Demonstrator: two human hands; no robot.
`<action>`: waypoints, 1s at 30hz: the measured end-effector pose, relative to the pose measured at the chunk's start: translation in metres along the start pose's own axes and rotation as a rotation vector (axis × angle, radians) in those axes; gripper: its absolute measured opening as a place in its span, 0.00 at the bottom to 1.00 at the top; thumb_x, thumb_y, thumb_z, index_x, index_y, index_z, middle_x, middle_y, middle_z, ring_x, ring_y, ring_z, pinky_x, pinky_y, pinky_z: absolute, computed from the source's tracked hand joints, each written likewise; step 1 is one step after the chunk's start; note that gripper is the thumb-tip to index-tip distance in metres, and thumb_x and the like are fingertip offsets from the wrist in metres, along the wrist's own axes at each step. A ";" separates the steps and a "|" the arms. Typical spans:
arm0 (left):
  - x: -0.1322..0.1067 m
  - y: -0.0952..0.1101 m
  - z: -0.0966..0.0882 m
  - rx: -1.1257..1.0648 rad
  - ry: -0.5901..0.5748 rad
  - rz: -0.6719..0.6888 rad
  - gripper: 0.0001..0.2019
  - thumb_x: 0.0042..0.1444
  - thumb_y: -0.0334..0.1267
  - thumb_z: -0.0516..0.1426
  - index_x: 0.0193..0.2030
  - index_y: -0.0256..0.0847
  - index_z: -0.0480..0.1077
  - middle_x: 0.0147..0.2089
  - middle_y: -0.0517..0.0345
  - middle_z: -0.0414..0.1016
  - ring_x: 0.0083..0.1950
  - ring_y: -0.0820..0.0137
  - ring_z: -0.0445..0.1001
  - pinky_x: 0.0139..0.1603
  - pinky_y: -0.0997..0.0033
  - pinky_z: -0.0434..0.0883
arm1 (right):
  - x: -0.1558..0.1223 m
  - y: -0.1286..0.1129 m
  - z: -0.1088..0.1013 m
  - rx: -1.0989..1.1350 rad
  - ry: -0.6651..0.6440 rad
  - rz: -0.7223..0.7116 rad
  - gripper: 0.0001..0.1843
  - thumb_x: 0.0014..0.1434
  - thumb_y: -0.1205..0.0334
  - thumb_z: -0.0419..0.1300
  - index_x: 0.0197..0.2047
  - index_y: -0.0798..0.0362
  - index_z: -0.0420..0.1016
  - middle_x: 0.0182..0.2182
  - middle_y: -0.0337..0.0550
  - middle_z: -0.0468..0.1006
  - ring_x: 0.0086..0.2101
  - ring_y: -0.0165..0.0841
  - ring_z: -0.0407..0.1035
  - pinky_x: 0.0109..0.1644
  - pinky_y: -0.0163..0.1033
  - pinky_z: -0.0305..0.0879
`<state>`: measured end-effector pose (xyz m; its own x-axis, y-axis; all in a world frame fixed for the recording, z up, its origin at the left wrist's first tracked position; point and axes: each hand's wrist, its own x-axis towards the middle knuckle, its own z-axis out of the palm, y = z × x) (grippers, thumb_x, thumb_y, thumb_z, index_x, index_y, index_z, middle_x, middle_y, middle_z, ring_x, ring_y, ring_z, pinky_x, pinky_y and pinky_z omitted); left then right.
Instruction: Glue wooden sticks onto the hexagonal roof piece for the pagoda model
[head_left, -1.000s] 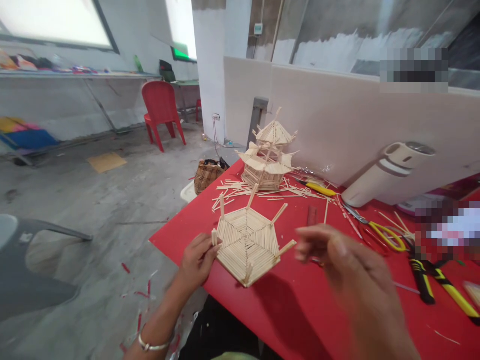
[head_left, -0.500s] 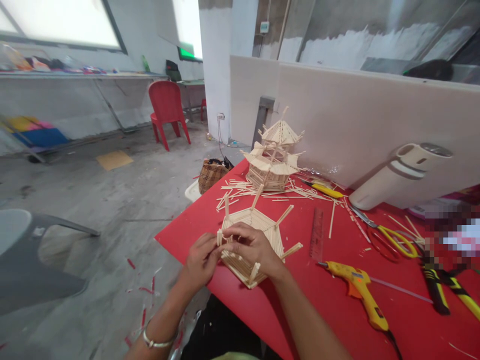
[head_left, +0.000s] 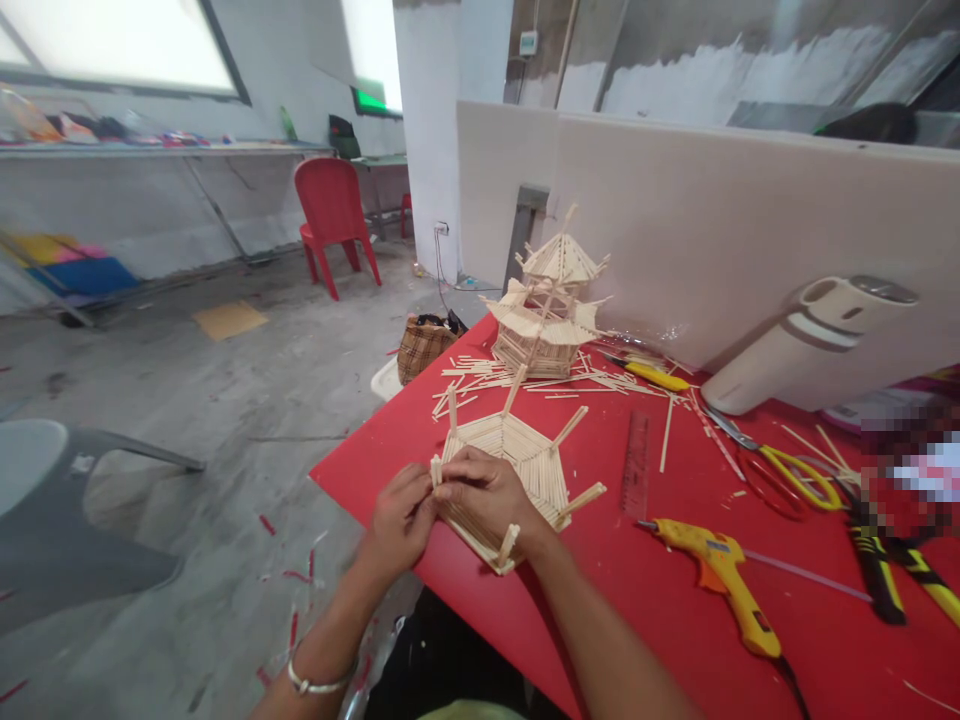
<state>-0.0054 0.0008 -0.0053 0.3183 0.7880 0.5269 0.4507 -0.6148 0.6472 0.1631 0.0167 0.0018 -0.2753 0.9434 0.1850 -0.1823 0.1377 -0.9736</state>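
A hexagonal base of thin wooden sticks (head_left: 536,445) lies on the red table, with short stick posts standing or leaning outward at its corners. Both hands meet at its left corner, around an upright stick post (head_left: 436,470). My left hand (head_left: 401,518) is closed, its fingertips pinched against the post's lower part from the left. From the other side my right hand (head_left: 484,492) reaches over the base, thumb and fingers closed on the same post. Its palm hides part of the base. Behind stands a tiered stick pagoda (head_left: 547,310).
Loose sticks (head_left: 472,378) lie around the pagoda. To the right are a clear ruler (head_left: 636,465), a yellow glue gun (head_left: 716,575), yellow-handled scissors (head_left: 795,475), a yellow cutter (head_left: 652,376), pliers (head_left: 874,575) and a leaning pale flask (head_left: 802,345). The table's edge (head_left: 371,425) runs along the left.
My right hand has drawn its fingers in tighter and lower at the post. My left hand has barely shifted. The base stays in place, and the view has moved slightly.
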 end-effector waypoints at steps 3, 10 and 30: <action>0.000 0.000 0.000 0.006 0.005 0.009 0.10 0.64 0.33 0.51 0.33 0.40 0.70 0.32 0.53 0.71 0.38 0.67 0.73 0.39 0.69 0.72 | -0.001 0.003 0.001 0.003 0.016 0.001 0.08 0.51 0.59 0.71 0.37 0.45 0.85 0.31 0.37 0.72 0.34 0.30 0.68 0.40 0.35 0.66; 0.000 0.000 0.000 -0.012 0.014 -0.014 0.10 0.64 0.34 0.51 0.33 0.39 0.71 0.34 0.52 0.74 0.38 0.67 0.74 0.39 0.69 0.72 | -0.002 0.004 0.002 -0.001 0.023 -0.004 0.09 0.52 0.56 0.71 0.38 0.43 0.85 0.30 0.38 0.72 0.34 0.31 0.69 0.39 0.36 0.67; 0.000 0.000 0.001 -0.014 0.020 -0.009 0.10 0.64 0.33 0.52 0.33 0.39 0.72 0.34 0.52 0.75 0.38 0.67 0.74 0.39 0.69 0.72 | -0.002 0.005 0.002 0.000 0.025 -0.006 0.09 0.52 0.56 0.70 0.39 0.43 0.85 0.31 0.38 0.73 0.34 0.31 0.69 0.40 0.37 0.67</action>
<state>-0.0051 0.0011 -0.0059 0.2975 0.7926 0.5323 0.4415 -0.6085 0.6594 0.1611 0.0149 -0.0033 -0.2500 0.9499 0.1875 -0.1835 0.1437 -0.9725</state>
